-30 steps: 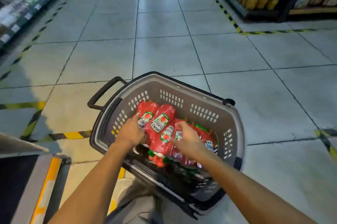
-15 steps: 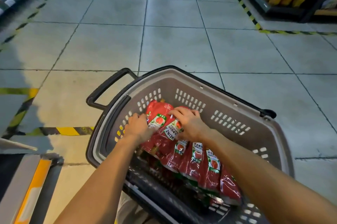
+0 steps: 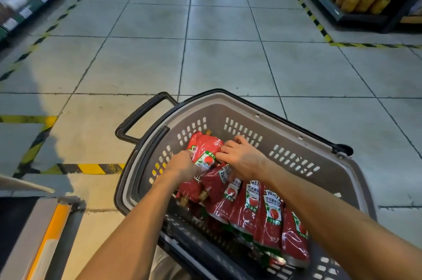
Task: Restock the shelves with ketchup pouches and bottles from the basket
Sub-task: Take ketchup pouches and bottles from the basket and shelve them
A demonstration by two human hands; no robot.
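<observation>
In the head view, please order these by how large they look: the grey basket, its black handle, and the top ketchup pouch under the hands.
1. grey basket
2. black handle
3. top ketchup pouch: it looks about as long as the handle, and both hands partly cover it, so ranks 2 and 3 are unsure.

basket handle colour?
Black handle on the grey basket; head view shows it clearly.

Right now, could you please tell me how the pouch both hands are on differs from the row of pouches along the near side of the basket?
The held pouch lies at the far end of the basket, gripped by the left hand and right hand; the row of pouches lies untouched. The held pouch is crumpled with its label partly covered; the row overlaps neatly, labels showing. All are red ketchup pouches.
</observation>
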